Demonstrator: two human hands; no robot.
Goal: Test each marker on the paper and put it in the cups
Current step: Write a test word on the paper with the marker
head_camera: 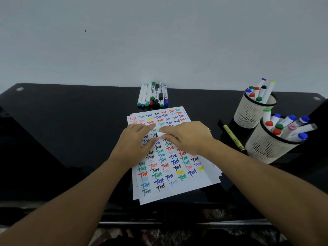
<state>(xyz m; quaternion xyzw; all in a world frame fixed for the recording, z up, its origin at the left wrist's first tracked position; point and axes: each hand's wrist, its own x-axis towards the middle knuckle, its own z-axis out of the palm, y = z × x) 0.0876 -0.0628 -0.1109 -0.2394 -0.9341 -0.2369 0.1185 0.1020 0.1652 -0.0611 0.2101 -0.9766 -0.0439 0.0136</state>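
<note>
A stack of white paper [177, 185] covered in coloured "Test" scribbles lies in the middle of the black table. Over its upper half my two hands meet on one white marker [160, 134] with a dark band. My right hand [186, 137] grips the barrel, most of which is hidden under it. My left hand [136, 142] pinches the marker's left end; whether that is its cap I cannot tell. Two cream mesh cups, the far one [248, 112] and the near one [266, 148], stand at the right, both filled with markers.
A row of several loose markers [153, 95] lies against the wall behind the paper. A yellow-green pen [233, 137] rests on the table left of the cups. The table's front edge [159, 205] runs just below the paper.
</note>
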